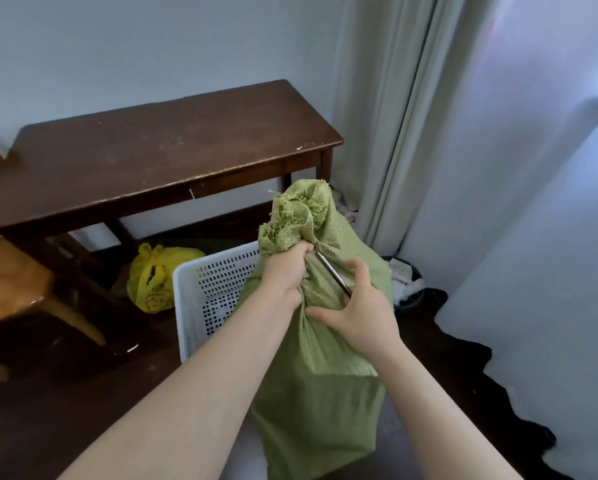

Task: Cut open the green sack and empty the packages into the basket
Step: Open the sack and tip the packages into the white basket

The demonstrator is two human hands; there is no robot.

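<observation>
Here, the green sack (318, 375) stands upright on the floor against the near right side of the white perforated basket (200, 292), with its gathered neck uppermost. The left hand (283, 275) is closed in a fist round that neck, just below the frayed tuft of the mouth. The right hand (356, 313) lies on the sack's shoulder just beneath, thumb raised and fingers spread over the cloth. A slim metal tool (332, 273) runs from under its palm up to the neck, beside the left fist. Its handle is hidden, so knife or scissors cannot be told, nor exactly how the fingers hold it. No cut and no packages are visible.

Handling, as judged: the woven cloth is soft and limp, creasing wherever it is pressed, so the wall offers no rigid hold. A squarish corner pushing out low down suggests boxed contents and some weight. The bunched neck is the firm place to grip while cutting. For emptying, the bottom corners would probably serve better, lifted above the basket rim. The loose weave frays and may snag the blade, whose tip lies close to the left knuckles.

Behind stand a dark wooden table (152, 150) and, beneath it, a yellow plastic bag (155, 275).
</observation>
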